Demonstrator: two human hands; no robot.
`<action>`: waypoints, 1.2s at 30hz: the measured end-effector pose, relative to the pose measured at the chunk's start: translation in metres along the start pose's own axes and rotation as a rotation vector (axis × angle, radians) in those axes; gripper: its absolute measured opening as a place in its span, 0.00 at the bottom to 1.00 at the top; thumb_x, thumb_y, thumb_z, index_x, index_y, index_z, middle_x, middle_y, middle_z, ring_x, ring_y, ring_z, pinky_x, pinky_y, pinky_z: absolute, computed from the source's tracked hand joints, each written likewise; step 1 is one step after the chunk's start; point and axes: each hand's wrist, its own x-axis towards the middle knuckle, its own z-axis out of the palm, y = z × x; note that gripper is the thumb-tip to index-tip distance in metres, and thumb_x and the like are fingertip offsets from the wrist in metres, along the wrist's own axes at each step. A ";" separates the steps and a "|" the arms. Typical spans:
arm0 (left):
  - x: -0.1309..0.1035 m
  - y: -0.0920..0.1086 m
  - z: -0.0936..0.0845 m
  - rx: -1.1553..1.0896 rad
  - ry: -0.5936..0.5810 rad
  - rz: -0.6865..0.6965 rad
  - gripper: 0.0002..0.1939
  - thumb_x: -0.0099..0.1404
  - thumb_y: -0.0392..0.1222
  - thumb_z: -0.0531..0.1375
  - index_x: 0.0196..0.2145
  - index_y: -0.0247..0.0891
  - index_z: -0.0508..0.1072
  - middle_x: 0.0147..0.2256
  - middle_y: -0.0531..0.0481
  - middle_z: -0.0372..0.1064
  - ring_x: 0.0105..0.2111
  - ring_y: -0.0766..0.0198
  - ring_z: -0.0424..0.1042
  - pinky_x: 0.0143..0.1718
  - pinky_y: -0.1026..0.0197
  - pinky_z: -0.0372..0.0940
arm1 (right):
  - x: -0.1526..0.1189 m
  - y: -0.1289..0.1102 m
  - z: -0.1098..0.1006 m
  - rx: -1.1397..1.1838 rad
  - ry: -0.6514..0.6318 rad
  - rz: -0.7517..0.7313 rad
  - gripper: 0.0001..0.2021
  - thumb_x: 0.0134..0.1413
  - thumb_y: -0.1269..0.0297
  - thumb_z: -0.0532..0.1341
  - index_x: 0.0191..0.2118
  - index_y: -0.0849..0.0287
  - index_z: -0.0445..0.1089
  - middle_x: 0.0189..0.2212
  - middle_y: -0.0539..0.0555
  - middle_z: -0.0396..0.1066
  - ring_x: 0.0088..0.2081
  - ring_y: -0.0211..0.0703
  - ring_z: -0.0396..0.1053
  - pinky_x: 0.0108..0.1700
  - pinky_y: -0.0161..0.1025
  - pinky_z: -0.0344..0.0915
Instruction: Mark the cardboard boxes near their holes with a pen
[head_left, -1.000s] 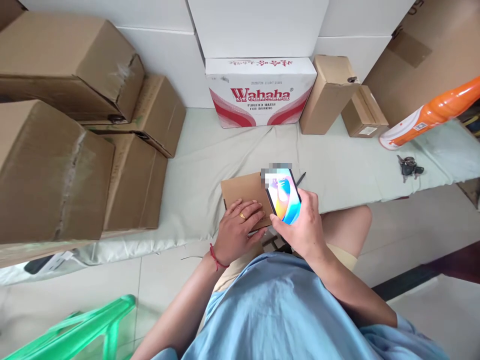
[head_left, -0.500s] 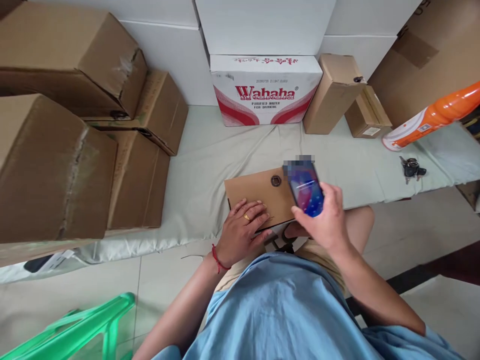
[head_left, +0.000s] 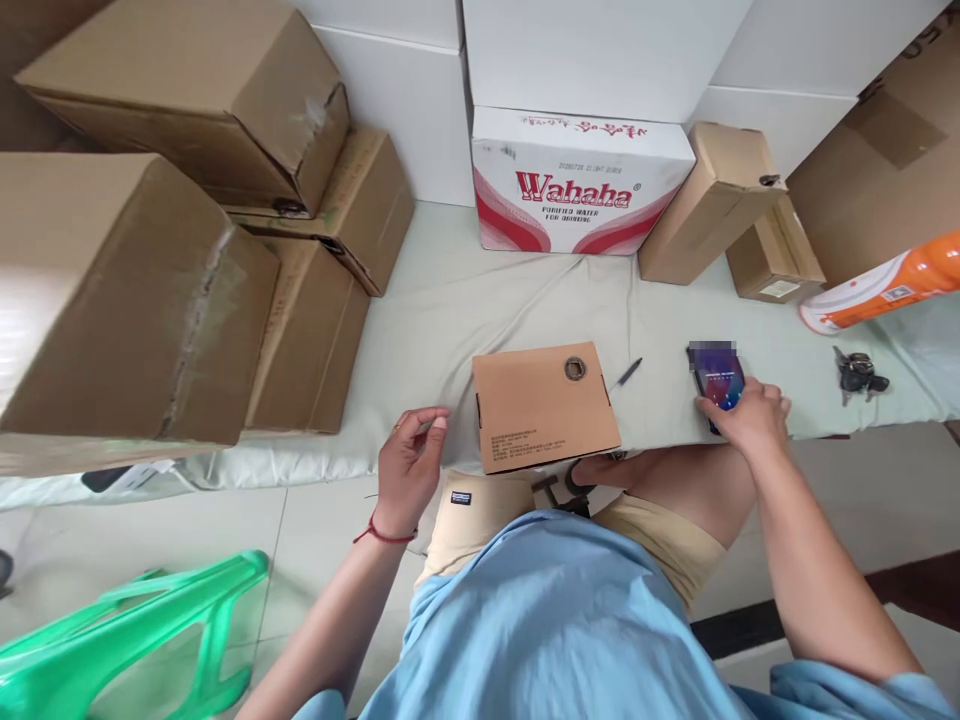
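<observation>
My right hand (head_left: 746,415) grips the lower end of a smartphone (head_left: 721,378), low at the front of the cloth-covered surface, its screen lit and its top end blurred out. Left of the small cardboard box (head_left: 540,430) is my left hand (head_left: 409,465), apart from it, fingers loosely bent with the thumb close to them and nothing visible held. The box lies flat near the front edge, with small print along its near side. A round, dark, coin-like piece with a square middle (head_left: 575,368) is on its far right corner. A dark pen (head_left: 630,373) lies just right of the box.
Several cardboard cartons (head_left: 202,330) are stacked at left. Behind stand a Wahaha water carton (head_left: 577,185), a tall narrow box (head_left: 705,205) and a smaller box (head_left: 776,250). An orange-and-white bottle (head_left: 885,290) and keys (head_left: 861,375) are at right. A green plastic stool (head_left: 202,600) is at lower left.
My left hand has left the box top and moved left. My right hand has carried the smartphone right, off the box. The pen and the box's printed side now show.
</observation>
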 end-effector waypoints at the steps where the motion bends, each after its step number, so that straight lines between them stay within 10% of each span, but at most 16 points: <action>1: 0.001 -0.001 0.001 0.020 0.000 0.013 0.21 0.78 0.60 0.59 0.49 0.41 0.81 0.46 0.44 0.79 0.42 0.56 0.80 0.42 0.57 0.74 | -0.003 -0.008 -0.002 0.010 0.045 -0.038 0.41 0.52 0.45 0.72 0.64 0.69 0.71 0.69 0.82 0.62 0.71 0.83 0.59 0.68 0.71 0.64; 4: 0.009 0.000 0.012 0.078 0.048 0.094 0.22 0.81 0.60 0.55 0.52 0.41 0.80 0.51 0.41 0.78 0.53 0.53 0.78 0.56 0.51 0.74 | -0.030 -0.044 -0.009 0.216 0.095 -0.195 0.36 0.61 0.40 0.66 0.63 0.66 0.74 0.71 0.78 0.63 0.69 0.76 0.64 0.67 0.70 0.66; 7: 0.024 0.008 0.030 0.083 0.073 0.153 0.28 0.84 0.62 0.48 0.58 0.42 0.78 0.59 0.38 0.75 0.64 0.51 0.72 0.70 0.45 0.67 | -0.084 -0.089 -0.012 0.559 -0.270 -0.379 0.32 0.69 0.35 0.57 0.60 0.57 0.78 0.57 0.67 0.79 0.53 0.61 0.80 0.56 0.59 0.78; 13: 0.039 0.032 0.045 0.067 -0.217 0.139 0.36 0.82 0.68 0.47 0.69 0.37 0.68 0.64 0.32 0.72 0.69 0.43 0.67 0.73 0.34 0.62 | -0.165 -0.138 0.001 0.779 -0.515 -0.350 0.32 0.65 0.41 0.67 0.68 0.54 0.72 0.48 0.58 0.84 0.43 0.55 0.84 0.41 0.48 0.82; 21: 0.012 0.057 0.022 -0.561 -0.407 -0.268 0.65 0.63 0.64 0.76 0.82 0.56 0.39 0.67 0.39 0.73 0.66 0.44 0.76 0.64 0.43 0.75 | -0.141 -0.134 0.016 1.130 -0.435 -0.185 0.40 0.62 0.41 0.71 0.74 0.52 0.68 0.49 0.57 0.82 0.30 0.41 0.72 0.32 0.41 0.77; 28: 0.005 0.047 0.004 -0.599 -0.488 -0.639 0.46 0.48 0.58 0.83 0.58 0.37 0.75 0.60 0.32 0.80 0.60 0.33 0.80 0.50 0.45 0.82 | -0.129 -0.145 0.024 1.082 -0.549 -0.308 0.32 0.63 0.45 0.72 0.67 0.52 0.73 0.35 0.52 0.78 0.29 0.42 0.71 0.32 0.41 0.77; 36: 0.038 0.036 0.006 -0.877 0.135 -0.466 0.27 0.53 0.53 0.80 0.47 0.45 0.77 0.53 0.46 0.83 0.51 0.48 0.83 0.37 0.58 0.81 | -0.134 -0.130 0.017 1.103 -0.528 -0.384 0.19 0.68 0.45 0.68 0.51 0.55 0.80 0.28 0.49 0.73 0.30 0.41 0.73 0.36 0.41 0.78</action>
